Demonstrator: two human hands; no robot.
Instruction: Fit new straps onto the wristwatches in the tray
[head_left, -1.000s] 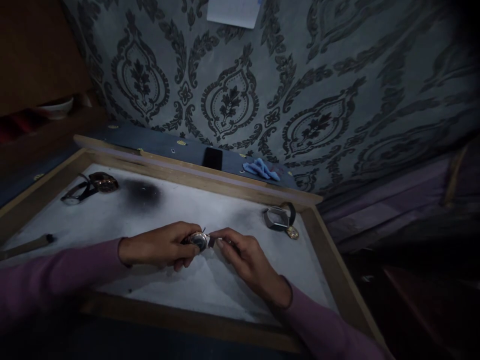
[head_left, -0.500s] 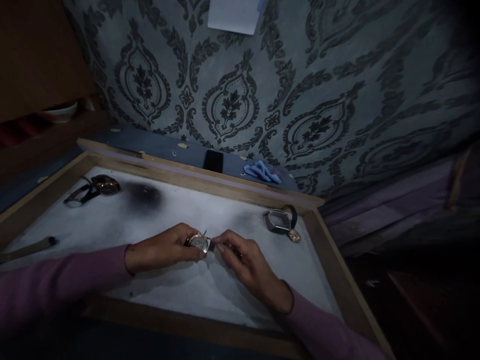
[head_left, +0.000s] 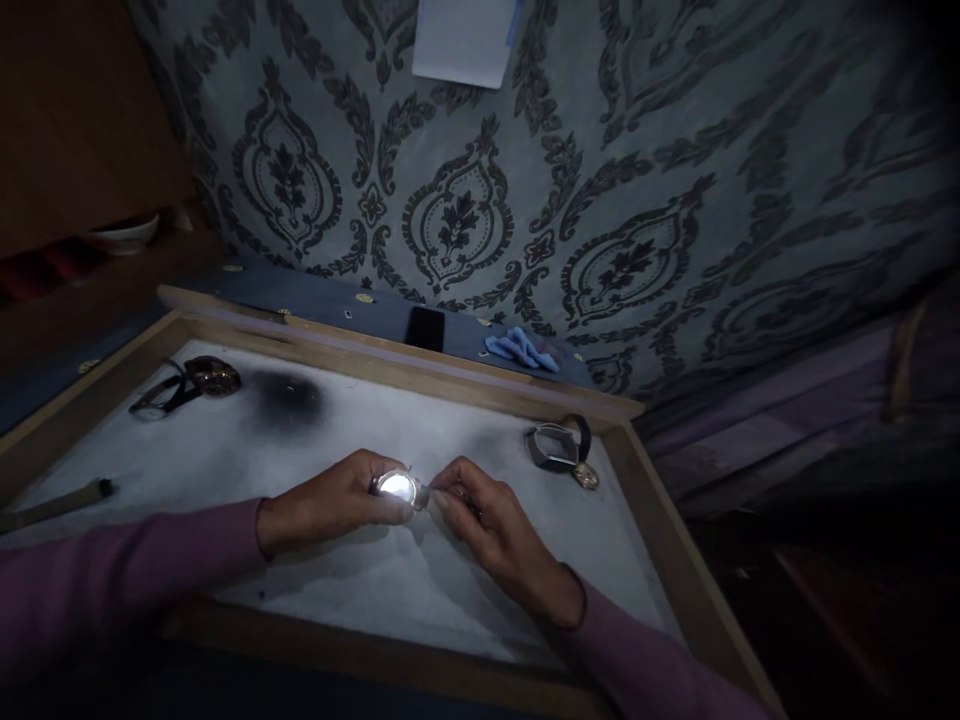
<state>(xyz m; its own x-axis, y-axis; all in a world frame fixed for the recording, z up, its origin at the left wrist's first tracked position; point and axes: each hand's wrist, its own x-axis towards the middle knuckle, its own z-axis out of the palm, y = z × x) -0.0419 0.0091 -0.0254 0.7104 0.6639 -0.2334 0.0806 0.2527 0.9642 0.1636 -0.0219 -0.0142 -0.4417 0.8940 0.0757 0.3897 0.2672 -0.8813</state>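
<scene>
My left hand (head_left: pixel 334 502) is closed on a round wristwatch (head_left: pixel 397 487), thumb along its lower edge and fingers behind the case. Its glass throws back a bright white glare, so the dial cannot be read. At the watch's right side sits a short dark piece (head_left: pixel 423 496) that looks like strap. My right hand (head_left: pixel 491 530) pinches at that piece with thumb and forefinger; the other fingers curl in, and whether they hold anything more is hidden. Both hands are just above the white bottom of a wooden tray (head_left: pixel 405 372).
Eyeglasses (head_left: pixel 159 398) and a brown watch-like object (head_left: pixel 214 376) lie at the tray's left. An angular watch case (head_left: pixel 553 446) and a small gold piece (head_left: pixel 586 475) lie at its right. A stick-like tool (head_left: pixel 64 503), a phone (head_left: pixel 426 328) and a blue cloth (head_left: pixel 523 348) also show.
The watch has tilted slightly, and its glass now glares white where the dial showed before. My hands stay close together in nearly the same place. The view has shifted a little.
</scene>
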